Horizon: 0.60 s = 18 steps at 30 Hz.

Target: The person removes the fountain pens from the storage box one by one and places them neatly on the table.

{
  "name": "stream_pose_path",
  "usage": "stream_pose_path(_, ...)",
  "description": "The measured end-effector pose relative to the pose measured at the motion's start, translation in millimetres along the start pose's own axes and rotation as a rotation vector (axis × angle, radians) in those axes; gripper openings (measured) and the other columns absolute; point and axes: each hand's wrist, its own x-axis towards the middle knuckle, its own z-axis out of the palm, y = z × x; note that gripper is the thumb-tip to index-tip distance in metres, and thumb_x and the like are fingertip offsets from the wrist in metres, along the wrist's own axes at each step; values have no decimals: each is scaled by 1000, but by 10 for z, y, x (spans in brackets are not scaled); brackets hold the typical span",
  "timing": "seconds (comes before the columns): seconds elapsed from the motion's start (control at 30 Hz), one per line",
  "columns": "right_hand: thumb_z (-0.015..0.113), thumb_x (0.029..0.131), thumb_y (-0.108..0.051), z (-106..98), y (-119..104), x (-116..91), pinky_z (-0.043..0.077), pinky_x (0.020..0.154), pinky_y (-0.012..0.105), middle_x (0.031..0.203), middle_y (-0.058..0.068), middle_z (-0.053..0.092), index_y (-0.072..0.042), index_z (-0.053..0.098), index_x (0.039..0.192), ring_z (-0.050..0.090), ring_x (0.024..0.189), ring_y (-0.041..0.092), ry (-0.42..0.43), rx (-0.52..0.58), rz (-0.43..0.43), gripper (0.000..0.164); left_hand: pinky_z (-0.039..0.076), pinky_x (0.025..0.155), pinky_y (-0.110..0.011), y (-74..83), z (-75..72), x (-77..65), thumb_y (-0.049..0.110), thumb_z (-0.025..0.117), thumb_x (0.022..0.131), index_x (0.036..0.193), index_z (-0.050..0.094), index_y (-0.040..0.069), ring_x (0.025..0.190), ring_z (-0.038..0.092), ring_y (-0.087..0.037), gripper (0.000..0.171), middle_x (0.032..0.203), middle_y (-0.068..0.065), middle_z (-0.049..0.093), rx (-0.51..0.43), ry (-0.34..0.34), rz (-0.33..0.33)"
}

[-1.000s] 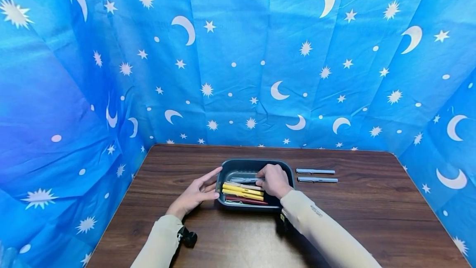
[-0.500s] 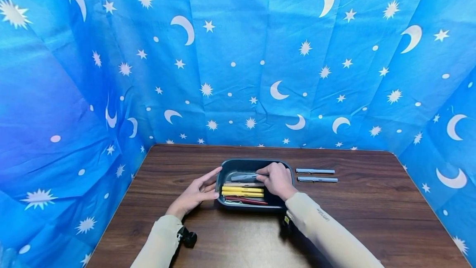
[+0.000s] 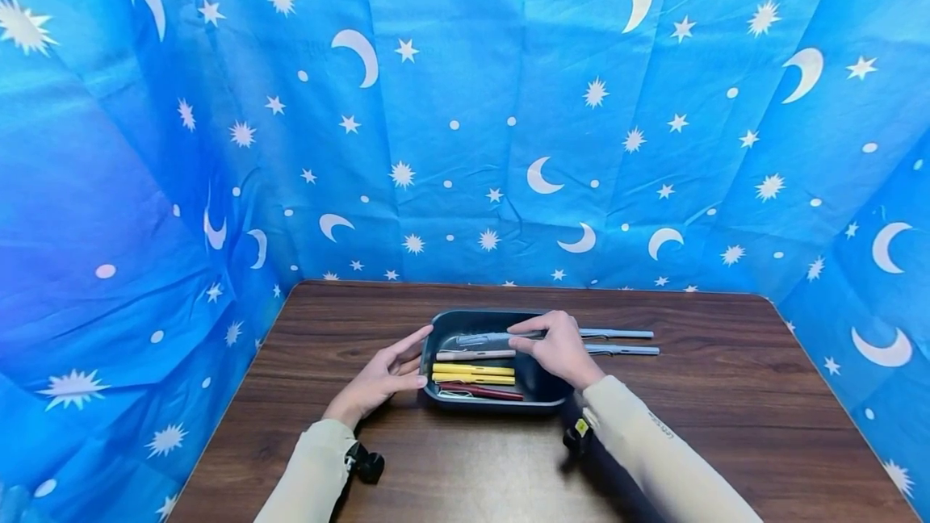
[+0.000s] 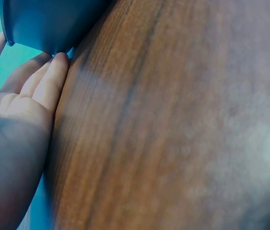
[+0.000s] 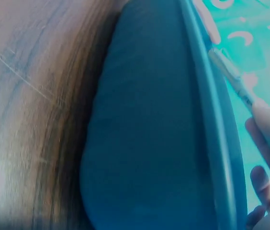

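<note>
A dark rectangular box (image 3: 501,406) stands on the table. My left hand (image 3: 381,378) rests its extended fingers and thumb against the box's left side; the left wrist view shows the fingers (image 4: 51,81) below the box wall (image 4: 53,21). Above the box's back right part, my right hand (image 3: 561,349) pinches a grey-blue pen (image 3: 481,339) between thumb and fingers. From the right wrist, the pen (image 5: 235,80) shows tilted above the rim. Inside the box lie a pale pinkish pen (image 3: 472,354), yellow pens (image 3: 472,380) and a dark red pen (image 3: 487,391).
Two more grey-blue pens lie side by side on the brown wooden table (image 3: 726,410), right of the box: a back pen (image 3: 625,334) and a front pen (image 3: 632,350). A blue cloth (image 3: 465,103) with moons and stars hangs around the table's back and sides.
My right hand has lifted the grey-blue pen from among the others and moved it slightly right and back. The pale pen now lies straighter. My left hand has stayed at the box.
</note>
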Motion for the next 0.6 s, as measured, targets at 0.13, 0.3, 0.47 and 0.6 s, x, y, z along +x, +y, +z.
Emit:
stream_pose_path(0.13,86,90,-22,-100,46,-36,56,85,42,100,-5,78,-18,86,105,64,99,20,8,33,-2,16,41,120,-39,6,3,-8,13,74,99,163,37,39,154,38,-34,78,171,-7,29,4,7,-7)
stream_pose_path(0.3,87,89,-25,-201,132,-109,55,85,40,98,-4,74,-20,86,104,61,97,18,1,66,-12,16,40,121,-40,11,5,-11,14,74,99,163,37,40,154,38,-33,78,172,-6,28,6,10,-14)
stream_pose_path(0.47,88,88,-25,-290,185,-187,57,84,39,100,-2,75,-21,86,103,63,99,20,4,108,-18,16,44,118,-34,15,7,-11,11,74,99,163,37,37,154,37,-34,79,171,-7,29,-17,10,-10)
stream_pose_path(0.6,88,88,-27,-356,221,-237,58,78,34,99,1,74,-20,86,104,62,96,21,11,104,5,18,47,114,-29,19,11,-10,9,74,98,163,38,35,154,36,-34,80,171,-9,29,-48,5,-2)
